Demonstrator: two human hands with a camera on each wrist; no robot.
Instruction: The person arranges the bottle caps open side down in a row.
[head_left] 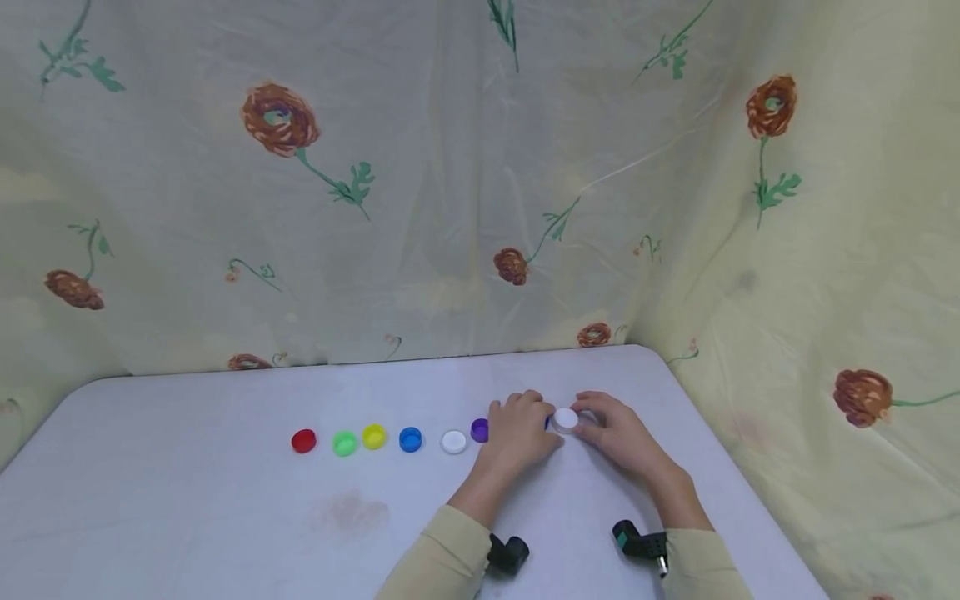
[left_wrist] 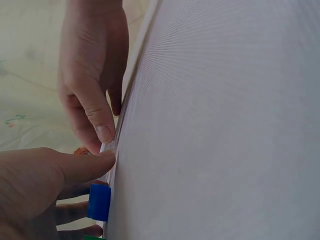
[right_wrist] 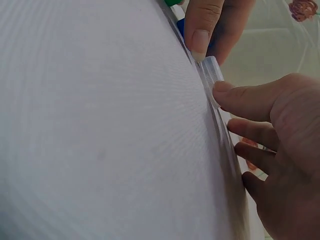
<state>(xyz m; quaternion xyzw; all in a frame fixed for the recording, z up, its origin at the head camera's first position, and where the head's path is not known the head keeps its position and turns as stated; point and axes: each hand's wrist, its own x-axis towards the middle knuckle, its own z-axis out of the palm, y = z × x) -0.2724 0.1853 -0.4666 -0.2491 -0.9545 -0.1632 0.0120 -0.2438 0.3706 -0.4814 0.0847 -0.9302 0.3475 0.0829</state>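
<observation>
Toward the right of the white table, my two hands meet at a small white cap (head_left: pixel 565 420). My right hand (head_left: pixel 618 433) pinches it, thumb on the near side and a finger on the far side. From the left, my left hand (head_left: pixel 521 429) reaches its thumb tip to the edge of that cap, thumb fairly straight and other fingers spread behind. A dark blue cap (left_wrist: pixel 99 202) stands by the left fingers in the left wrist view, with a sliver of a green cap (left_wrist: pixel 94 238) below. The left hand mostly hides both in the head view.
Left of my hands, a loose row of caps crosses the table (head_left: pixel 187 483): red (head_left: pixel 303 441), light green (head_left: pixel 345 443), yellow (head_left: pixel 374 436), blue (head_left: pixel 410 439), white (head_left: pixel 453 442) and purple (head_left: pixel 480 430). A flowered curtain (head_left: pixel 420 208) hangs behind the table and along its right side.
</observation>
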